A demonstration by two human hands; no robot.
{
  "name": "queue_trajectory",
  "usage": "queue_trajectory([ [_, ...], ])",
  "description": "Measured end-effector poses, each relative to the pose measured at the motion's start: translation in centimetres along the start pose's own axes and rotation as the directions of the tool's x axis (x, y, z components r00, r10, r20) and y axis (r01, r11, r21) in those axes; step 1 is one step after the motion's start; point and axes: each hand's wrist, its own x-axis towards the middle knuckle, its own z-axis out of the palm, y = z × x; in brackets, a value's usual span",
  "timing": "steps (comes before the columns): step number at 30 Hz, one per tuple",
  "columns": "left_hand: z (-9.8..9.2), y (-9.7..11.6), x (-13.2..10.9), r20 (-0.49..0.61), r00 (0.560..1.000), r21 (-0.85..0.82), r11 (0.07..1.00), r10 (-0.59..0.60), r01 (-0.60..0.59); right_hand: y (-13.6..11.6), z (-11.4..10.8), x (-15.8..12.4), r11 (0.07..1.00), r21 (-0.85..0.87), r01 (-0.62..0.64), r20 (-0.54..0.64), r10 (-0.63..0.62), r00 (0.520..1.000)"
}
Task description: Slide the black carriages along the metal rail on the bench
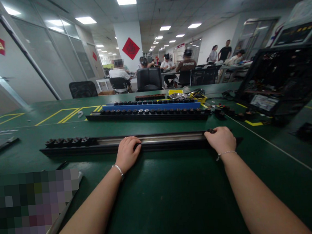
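A long black channel-shaped rail [174, 143] with a silvery inner track lies crosswise on the green table in front of me. Several small black knob-like parts [67, 142] sit in a row at its left end. My left hand [128, 152] is closed over the rail near its middle, fingers on the far side and thumb on the near side. At the right end, my right hand [222, 139] is closed with a small dark part [212, 130] showing at its fingertips. Most of that part is hidden by the hand.
Farther back lie another black rail [145, 114] and a blue rail [155, 105], both bearing rows of black parts. A yellow tray [175, 92] and cables are behind them. An opened device housing [281, 80] stands right. A pixelated object [35, 211] lies front left. People sit beyond.
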Motion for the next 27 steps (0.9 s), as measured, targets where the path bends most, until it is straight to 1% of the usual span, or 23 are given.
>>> queue_trajectory([
  [6, 0.07, -0.02, 0.04, -0.011, 1.0, -0.006, 1.0, 0.01, -0.01, 0.25, 0.17, 0.18, 1.0, 0.004, 0.003, -0.033, -0.003, 0.999],
  [16, 0.21, -0.15, -0.04, -0.025, 1.0, -0.008, 1.0, 0.014, -0.015, 0.23, 0.15, 0.33, 1.0, -0.005, -0.01, -0.011, 0.01, 1.0],
  [27, 0.19, -0.21, -0.04, -0.021, 1.0, -0.007, 1.0, 0.016, -0.016, 0.73, 0.24, 0.64, 1.0, 0.0, -0.026, -0.046, 0.026, 0.999],
])
